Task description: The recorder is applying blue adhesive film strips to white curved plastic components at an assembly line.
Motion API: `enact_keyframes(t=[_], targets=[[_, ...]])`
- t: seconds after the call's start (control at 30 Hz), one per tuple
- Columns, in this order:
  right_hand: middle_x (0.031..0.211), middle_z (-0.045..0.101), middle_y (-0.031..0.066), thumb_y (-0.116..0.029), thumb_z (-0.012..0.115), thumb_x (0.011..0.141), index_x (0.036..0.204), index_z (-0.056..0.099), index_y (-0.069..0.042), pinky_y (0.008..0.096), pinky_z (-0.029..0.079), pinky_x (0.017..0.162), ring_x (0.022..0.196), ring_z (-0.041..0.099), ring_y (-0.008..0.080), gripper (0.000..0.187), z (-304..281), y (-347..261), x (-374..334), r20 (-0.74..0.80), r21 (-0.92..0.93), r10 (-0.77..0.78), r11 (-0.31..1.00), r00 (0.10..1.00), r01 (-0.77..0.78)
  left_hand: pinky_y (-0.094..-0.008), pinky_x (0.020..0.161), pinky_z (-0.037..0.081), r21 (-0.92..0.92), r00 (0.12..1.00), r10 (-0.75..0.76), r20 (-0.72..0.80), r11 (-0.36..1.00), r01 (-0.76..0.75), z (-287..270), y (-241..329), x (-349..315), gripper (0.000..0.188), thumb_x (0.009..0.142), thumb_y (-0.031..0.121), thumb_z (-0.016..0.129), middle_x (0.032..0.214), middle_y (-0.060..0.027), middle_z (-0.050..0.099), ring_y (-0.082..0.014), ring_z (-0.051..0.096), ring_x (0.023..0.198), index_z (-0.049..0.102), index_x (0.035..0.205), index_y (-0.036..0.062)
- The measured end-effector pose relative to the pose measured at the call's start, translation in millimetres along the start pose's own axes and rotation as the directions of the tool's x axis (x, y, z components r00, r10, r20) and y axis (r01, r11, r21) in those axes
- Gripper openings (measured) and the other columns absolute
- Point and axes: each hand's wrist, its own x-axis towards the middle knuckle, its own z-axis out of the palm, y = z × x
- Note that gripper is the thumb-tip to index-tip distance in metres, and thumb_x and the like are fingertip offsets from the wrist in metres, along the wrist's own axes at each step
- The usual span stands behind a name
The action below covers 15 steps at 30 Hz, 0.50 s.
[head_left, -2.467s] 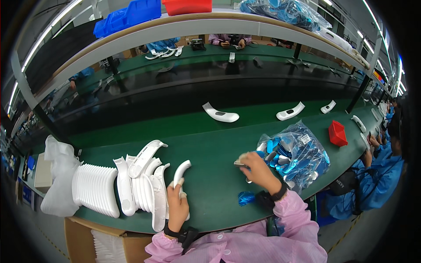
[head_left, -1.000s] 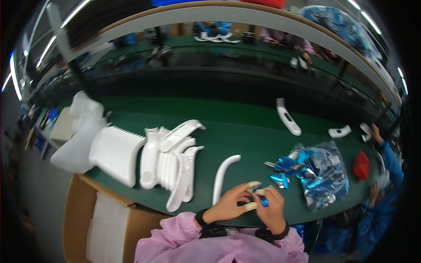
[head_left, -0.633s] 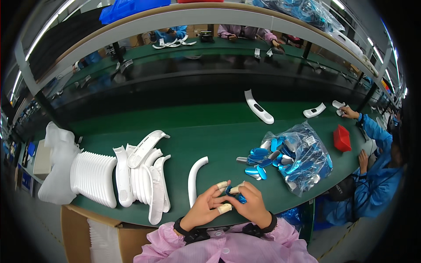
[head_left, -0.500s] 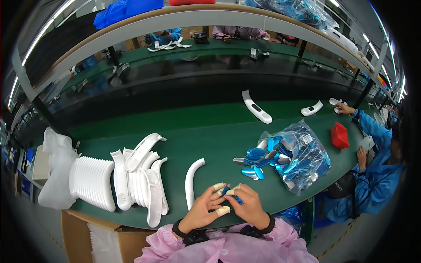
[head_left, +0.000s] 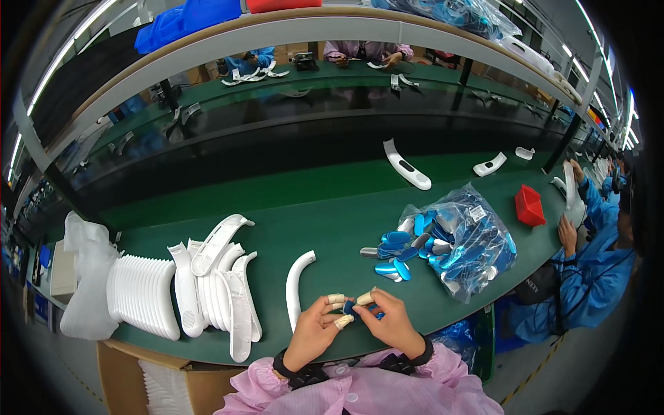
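**Two hands at a small blue piece, a curved white part at the left**

The fingertips of the left hand (head_left: 315, 335) and the right hand (head_left: 389, 324) meet over the green tabletop (head_left: 332, 228), near its front edge. Between them is a small blue piece (head_left: 348, 307), apparently pinched from both sides; a second patch of blue shows under the right fingers (whether it belongs to the same piece cannot be told). Several fingertips wear cream-coloured covers (head_left: 344, 321).

The curved white part (head_left: 293, 290) lies to the left of the fingertips, the left hand being the nearer. Its long axis runs away from the person, bending rightward at the far end; the near end reaches the left hand, contact unclear. Its surface is smooth and looks like moulded plastic.

To the right, flat, round-ended blue and silver pieces (head_left: 394, 270) spill from a crinkled clear bag (head_left: 477, 242). Farther left stand a close row of white parts (head_left: 142, 290) and an overlapping heap of white parts (head_left: 218, 277).
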Motion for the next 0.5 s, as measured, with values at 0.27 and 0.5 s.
enact_keyframes(t=[0.27,0.5], targets=[[0.088,0.061,0.0065,-0.001,0.071,0.083,0.093,0.066,0.003,0.0224,0.052,0.059,0.074,0.061,0.0108,0.012,5,1,-1,0.046,0.063,0.001,0.998,0.999,-0.004,-0.0241,0.080,0.055,0.249,0.996,0.047,-0.077,0.968,-0.026,7,5,-1,0.035,0.085,-0.003,0.067,0.113,-0.0127,0.065,-0.0184,0.068,0.100,0.052,0.117,-0.0055],[0.084,0.057,0.0020,-0.008,0.068,0.089,0.094,0.060,0.001,0.0202,0.047,0.058,0.072,0.056,0.0060,0.013,-7,17,1,0.028,0.319,0.286,0.906,0.958,-0.280,-0.0249,0.079,0.054,0.135,0.996,0.076,-0.054,0.989,-0.069,-2,-7,0,0.029,0.087,-0.001,0.067,0.108,-0.0119,0.066,-0.0163,0.066,0.097,0.052,0.112,-0.0025]])
